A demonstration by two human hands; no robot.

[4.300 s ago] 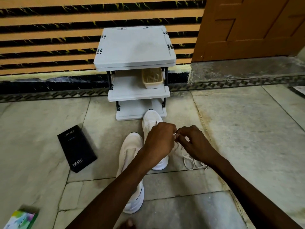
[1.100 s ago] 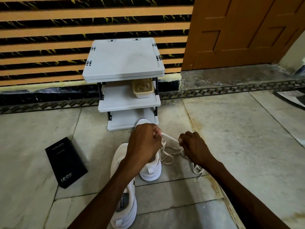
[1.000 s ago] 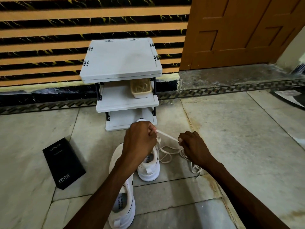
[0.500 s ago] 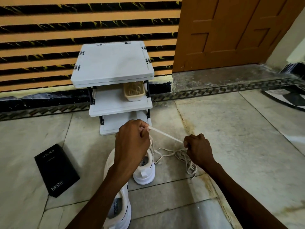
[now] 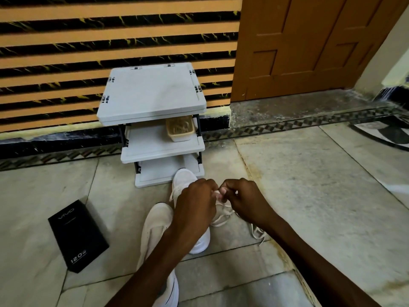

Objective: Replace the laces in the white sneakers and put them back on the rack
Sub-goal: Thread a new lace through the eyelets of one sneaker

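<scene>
The left hand (image 5: 194, 209) and right hand (image 5: 247, 200) sat close over the far sneaker (image 5: 183, 180) before the rack (image 5: 155, 94), fingers (image 5: 230, 185) pinching the lace (image 5: 223, 216) — threading, I judged. Next its tip needed another eyelet.

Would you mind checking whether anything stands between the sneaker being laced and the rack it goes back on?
Nothing visible does. The sneaker lies toe-first at the rack, right by its bottom shelf. A beige basket occupies the middle shelf's right end, and the black box lies off to the left. Its lace trails on the floor.
</scene>
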